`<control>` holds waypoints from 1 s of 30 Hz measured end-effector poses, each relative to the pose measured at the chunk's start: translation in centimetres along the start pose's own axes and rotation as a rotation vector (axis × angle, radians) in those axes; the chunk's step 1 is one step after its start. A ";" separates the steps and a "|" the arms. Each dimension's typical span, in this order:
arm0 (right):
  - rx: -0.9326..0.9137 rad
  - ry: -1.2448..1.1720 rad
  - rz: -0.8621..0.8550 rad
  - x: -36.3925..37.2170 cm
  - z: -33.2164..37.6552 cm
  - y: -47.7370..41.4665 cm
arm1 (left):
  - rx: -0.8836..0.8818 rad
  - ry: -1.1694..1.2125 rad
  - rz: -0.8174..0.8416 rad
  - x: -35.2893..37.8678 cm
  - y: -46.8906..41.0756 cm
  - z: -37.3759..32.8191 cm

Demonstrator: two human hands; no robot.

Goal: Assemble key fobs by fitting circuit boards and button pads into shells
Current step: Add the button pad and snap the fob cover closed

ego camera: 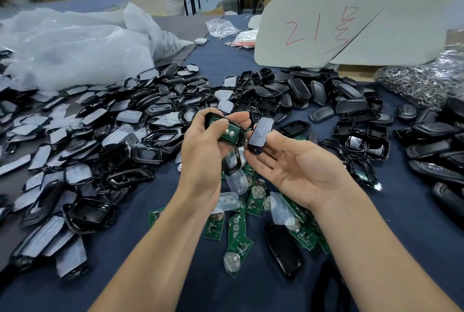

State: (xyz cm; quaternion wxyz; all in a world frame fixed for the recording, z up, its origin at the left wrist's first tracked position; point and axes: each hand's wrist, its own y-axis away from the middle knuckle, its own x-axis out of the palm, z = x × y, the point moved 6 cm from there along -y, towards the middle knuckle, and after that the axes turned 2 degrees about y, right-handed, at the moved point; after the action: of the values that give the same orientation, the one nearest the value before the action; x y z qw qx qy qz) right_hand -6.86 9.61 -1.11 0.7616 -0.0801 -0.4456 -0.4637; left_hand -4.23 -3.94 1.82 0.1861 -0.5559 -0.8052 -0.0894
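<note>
My left hand (200, 156) grips a black shell half (221, 127) with a green circuit board and coin cell seated inside it. My right hand (296, 163) pinches a second black shell half (259, 134) whose face is covered by a translucent button pad. The two halves are held close together above the table, nearly touching. Below my hands lie loose green circuit boards (237, 226) and clear button pads (227, 201) on the dark blue cloth (163, 274).
A large heap of black shell frames with white film (82, 136) fills the left. Black back shells (313, 93) pile up at the centre and right. A white board with red writing (351, 28) stands behind. Metal key rings (421, 80) sit far right, plastic bags (75, 45) far left.
</note>
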 end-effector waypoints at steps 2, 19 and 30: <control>0.007 0.007 0.016 0.2 -0.1 0.0 | 0.000 0.022 0.018 0.2 0.1 -0.1; -0.324 0.335 -0.315 -1.1 1.0 0.0 | 0.030 -0.262 -0.196 -1.7 -0.5 0.2; -0.774 1.084 -0.501 1.3 2.3 2.3 | -0.097 -0.358 0.053 -0.1 -0.2 1.3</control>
State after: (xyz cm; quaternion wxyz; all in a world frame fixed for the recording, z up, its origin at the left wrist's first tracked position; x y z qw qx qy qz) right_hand -6.21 11.27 1.92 0.6635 0.0017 0.1876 -0.7243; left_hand -4.67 -3.60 0.60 0.0152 -0.5922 -0.8053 -0.0230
